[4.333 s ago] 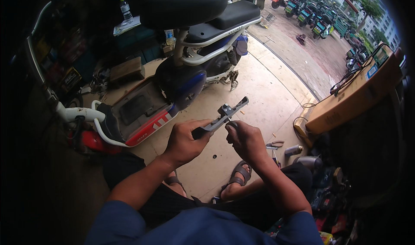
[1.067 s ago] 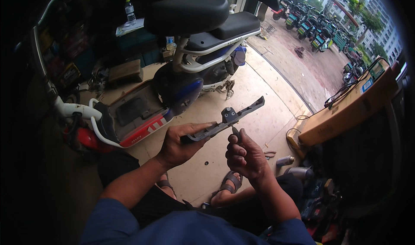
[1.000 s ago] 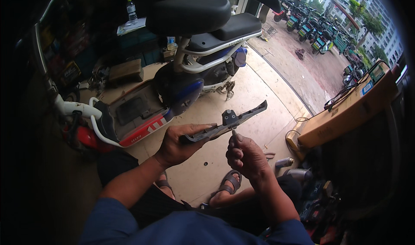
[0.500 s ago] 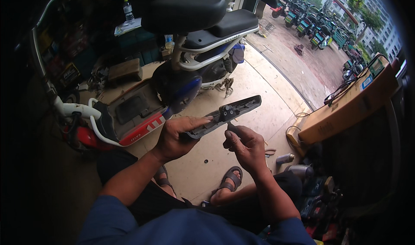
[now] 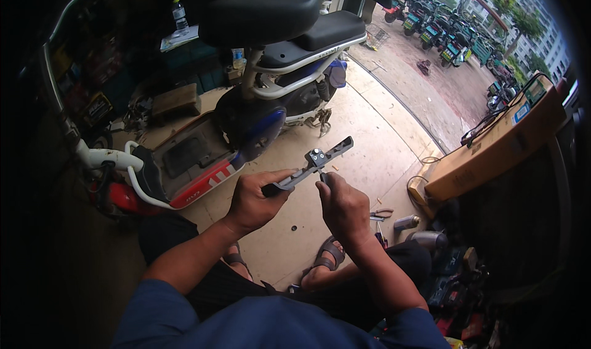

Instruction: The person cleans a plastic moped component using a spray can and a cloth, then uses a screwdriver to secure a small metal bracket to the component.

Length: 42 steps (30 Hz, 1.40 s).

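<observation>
My left hand (image 5: pixel 253 202) grips one end of a long, narrow dark plastic part (image 5: pixel 340 150), a hollow channel-shaped piece that slants up to the right above the floor. Near its middle sits a small black block (image 5: pixel 316 157) with round screw-like heads. In my right hand (image 5: pixel 345 206), closed just below that block, is a small tool with a thin metallic shaft (image 5: pixel 321 174). Its tip meets or nearly meets the block; I cannot tell which. My fingers hide most of the tool, so its exact kind does not show.
An electric scooter (image 5: pixel 246 112) with a red footboard stands ahead and to the left. On the floor to the right lie pliers (image 5: pixel 381 213) and a spray can (image 5: pixel 407 223). An orange cabinet (image 5: pixel 486 158) leans there, and tools (image 5: pixel 455 287) are piled near my right knee.
The plastic part has turned to show a narrower side, and its far end has moved left and nearer. My right hand has rolled over and closed more around the tool beneath the block.
</observation>
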Tool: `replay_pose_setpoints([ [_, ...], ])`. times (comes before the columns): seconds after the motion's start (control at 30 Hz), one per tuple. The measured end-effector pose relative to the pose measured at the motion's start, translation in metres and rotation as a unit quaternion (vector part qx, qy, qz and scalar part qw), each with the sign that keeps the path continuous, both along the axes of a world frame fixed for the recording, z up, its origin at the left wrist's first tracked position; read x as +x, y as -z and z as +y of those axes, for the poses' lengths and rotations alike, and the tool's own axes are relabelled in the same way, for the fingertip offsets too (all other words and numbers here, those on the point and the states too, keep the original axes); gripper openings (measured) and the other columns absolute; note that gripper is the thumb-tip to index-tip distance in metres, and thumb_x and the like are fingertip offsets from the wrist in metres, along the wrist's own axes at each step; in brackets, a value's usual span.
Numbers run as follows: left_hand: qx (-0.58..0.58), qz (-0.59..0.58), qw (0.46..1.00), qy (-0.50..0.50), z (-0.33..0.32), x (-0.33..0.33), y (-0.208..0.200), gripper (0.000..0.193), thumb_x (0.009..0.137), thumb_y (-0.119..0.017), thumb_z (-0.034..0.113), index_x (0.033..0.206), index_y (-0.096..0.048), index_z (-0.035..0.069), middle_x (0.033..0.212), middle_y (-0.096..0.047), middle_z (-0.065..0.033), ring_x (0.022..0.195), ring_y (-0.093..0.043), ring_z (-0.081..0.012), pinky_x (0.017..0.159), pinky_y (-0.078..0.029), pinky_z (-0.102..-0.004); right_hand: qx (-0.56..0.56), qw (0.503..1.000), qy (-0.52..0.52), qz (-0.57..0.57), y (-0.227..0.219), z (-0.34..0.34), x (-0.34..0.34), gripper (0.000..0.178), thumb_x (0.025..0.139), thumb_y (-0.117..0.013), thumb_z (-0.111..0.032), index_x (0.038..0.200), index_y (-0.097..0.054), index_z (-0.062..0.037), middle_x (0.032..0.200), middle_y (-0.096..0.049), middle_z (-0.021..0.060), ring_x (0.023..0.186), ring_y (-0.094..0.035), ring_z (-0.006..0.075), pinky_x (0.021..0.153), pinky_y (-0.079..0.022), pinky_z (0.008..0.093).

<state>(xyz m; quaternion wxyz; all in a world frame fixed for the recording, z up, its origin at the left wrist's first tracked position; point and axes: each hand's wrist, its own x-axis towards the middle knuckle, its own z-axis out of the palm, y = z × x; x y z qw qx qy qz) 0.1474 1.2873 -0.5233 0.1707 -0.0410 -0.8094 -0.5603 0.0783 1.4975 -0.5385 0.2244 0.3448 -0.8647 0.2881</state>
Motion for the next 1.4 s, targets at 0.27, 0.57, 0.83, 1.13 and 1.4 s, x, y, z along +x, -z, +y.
replay_pose_setpoints([
  [0.27,0.085,-0.084,0.991,-0.064,0.01,0.002,0.002,0.028,0.091,-0.073,0.005,0.118,-0.076,-0.002,0.077,-0.074,-0.011,0.069,-0.062,-0.0082,0.064,-0.051,-0.0283,0.072,0.993,-0.017,0.089,0.02,-0.008,-0.024,0.022,0.095,-0.076,-0.021,0.104,-0.067,-0.0027,0.074,-0.066,0.013,0.063,-0.067,0.031,0.055,-0.052,0.0407],
  [0.57,0.003,-0.034,0.994,-0.106,0.003,0.01,0.01,0.029,0.088,-0.075,0.007,0.116,-0.076,0.0,0.077,-0.071,-0.018,0.065,-0.067,-0.0187,0.066,-0.053,-0.0325,-0.237,0.817,-0.035,-0.524,0.012,-0.028,-0.005,0.043,0.112,-0.055,-0.035,0.091,-0.067,0.0007,0.057,-0.058,0.0041,0.048,-0.059,0.0157,0.05,-0.048,0.0351],
  [0.83,-0.017,-0.111,0.989,-0.097,-0.006,0.012,0.002,0.032,0.091,-0.076,0.008,0.12,-0.075,-0.005,0.088,-0.079,-0.0141,0.079,-0.071,-0.0111,0.073,-0.057,-0.029,-0.217,0.782,-0.064,-0.581,0.02,-0.024,-0.018,0.019,0.101,-0.071,-0.02,0.095,-0.069,-0.0025,0.072,-0.07,0.0128,0.055,-0.067,0.0283,0.053,-0.052,0.0386],
  [1.13,0.008,-0.094,0.991,-0.09,-0.005,0.008,0.004,0.028,0.088,-0.076,0.008,0.115,-0.077,0.0,0.082,-0.075,-0.0195,0.069,-0.072,-0.0193,0.068,-0.054,-0.0326,-0.17,0.811,-0.085,-0.553,0.017,-0.017,-0.016,0.04,0.11,-0.057,-0.041,0.109,-0.069,-0.0027,0.075,-0.07,0.006,0.063,-0.067,0.0219,0.056,-0.051,0.0337],
  [1.4,0.03,0.021,0.999,0.001,-0.01,0.011,-0.001,0.031,0.088,-0.076,-0.001,0.119,-0.077,0.0,0.1,-0.08,-0.0163,0.084,-0.075,-0.0153,0.076,-0.057,-0.0283,-0.456,0.228,-0.29,-0.81,0.007,0.012,0.001,0.054,0.111,-0.04,-0.058,0.115,-0.061,-0.0089,0.072,-0.054,-0.0013,0.062,-0.053,0.0142,0.056,-0.044,0.024],
])
